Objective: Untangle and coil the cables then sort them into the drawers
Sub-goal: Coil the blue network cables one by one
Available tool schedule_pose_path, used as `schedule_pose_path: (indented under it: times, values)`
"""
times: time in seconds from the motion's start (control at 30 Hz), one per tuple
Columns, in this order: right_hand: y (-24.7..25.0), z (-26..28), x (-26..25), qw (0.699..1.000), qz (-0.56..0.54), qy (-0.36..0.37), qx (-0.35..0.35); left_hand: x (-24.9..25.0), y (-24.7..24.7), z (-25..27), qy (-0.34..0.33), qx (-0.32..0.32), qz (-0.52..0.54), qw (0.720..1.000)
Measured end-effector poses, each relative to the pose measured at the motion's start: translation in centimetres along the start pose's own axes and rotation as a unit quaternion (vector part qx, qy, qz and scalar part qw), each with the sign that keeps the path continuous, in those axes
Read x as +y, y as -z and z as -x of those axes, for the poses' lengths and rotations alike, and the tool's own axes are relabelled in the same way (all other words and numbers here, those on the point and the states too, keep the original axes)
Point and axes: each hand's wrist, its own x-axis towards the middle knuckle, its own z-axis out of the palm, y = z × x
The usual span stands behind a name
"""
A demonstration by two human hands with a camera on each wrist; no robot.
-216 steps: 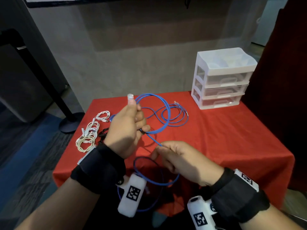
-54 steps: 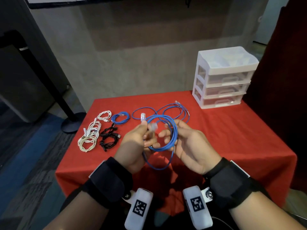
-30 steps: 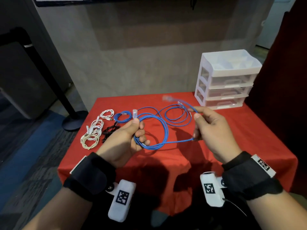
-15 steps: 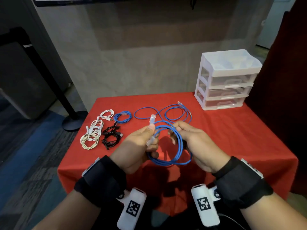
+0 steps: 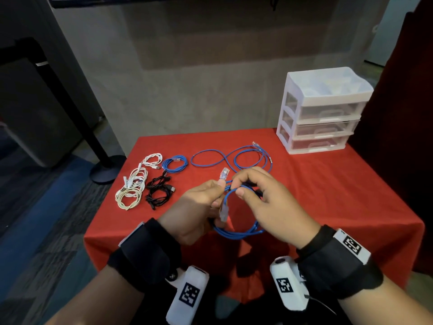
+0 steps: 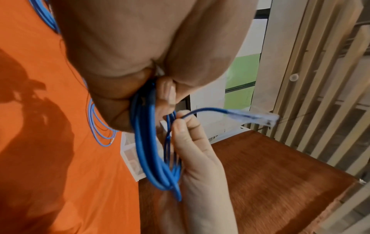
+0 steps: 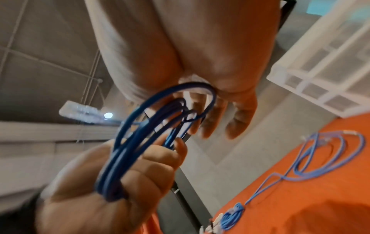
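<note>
Two hands meet above the near half of the tabletop (image 5: 328,195), which is draped in a red cloth, and between them hangs a blue cable (image 5: 236,232) wound into a few loops. The left hand (image 5: 199,212) has its grip closed round one side of the bundle, and one clear plug (image 5: 225,175) sticks up past its thumb. The right hand (image 5: 269,202) pinches the top of the loop between thumb and forefinger, its other fingers curled, so its grip is also on the cable; a second clear plug (image 5: 223,211) dangles inside the ring. From the left wrist the strands (image 6: 152,150) run down from the closed palm and across the right hand's fingers (image 6: 192,139), with a plug (image 6: 254,118) jutting out to the side. From the right wrist, which is blurred, the loops (image 7: 140,142) pass through the left hand's curled fingers (image 7: 144,171). Farther back on the cloth lies a second, loose blue cable (image 5: 234,158) in wide open curves, apart from the hands. To its left sits a small coiled blue cable (image 5: 175,164), then a bundle of white cables (image 5: 133,184) and, just beside it, a bundle of black cables (image 5: 159,191). At the far right corner stands a white plastic chest of drawers (image 5: 323,111) with three clear fronts, all pushed in, well apart from the cables. A black post on a round base (image 5: 105,170) stands on the floor left of the tabletop.
</note>
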Motion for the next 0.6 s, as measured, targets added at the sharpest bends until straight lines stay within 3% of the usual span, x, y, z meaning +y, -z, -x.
schedule_pose_path:
  times: [0.1, 0.2, 0.27, 0.4, 0.47, 0.6]
  values:
    - [0.0, -0.3, -1.1, 0.985, -0.162, -0.048, 0.034, -0.3, 0.2, -0.4, -0.017, 0.021, -0.071, 0.997]
    - [1.8, -1.5, -1.2, 0.931, -0.314, -0.110, 0.151, -0.8, 1.1, -0.7, -0.017, 0.047, -0.109, 0.993]
    - [2.5, -1.7, -1.2, 0.915, -0.346, -0.129, 0.162, -0.7, 1.5, -0.6, -0.007, 0.036, -0.092, 0.995]
    - [1.1, -0.8, -0.5, 0.985, -0.120, -0.060, 0.106, -0.1, 0.1, 0.0, 0.004, -0.013, -0.115, 0.993]
    - [0.4, -0.5, 0.0, 0.996, -0.031, -0.023, 0.083, 0.1, -0.9, 0.2, 0.005, -0.032, -0.124, 0.992]
    - [-0.8, -0.2, 0.1, 0.994, 0.013, -0.037, 0.105, 0.6, -2.1, 0.5, -0.003, -0.058, -0.110, 0.992]
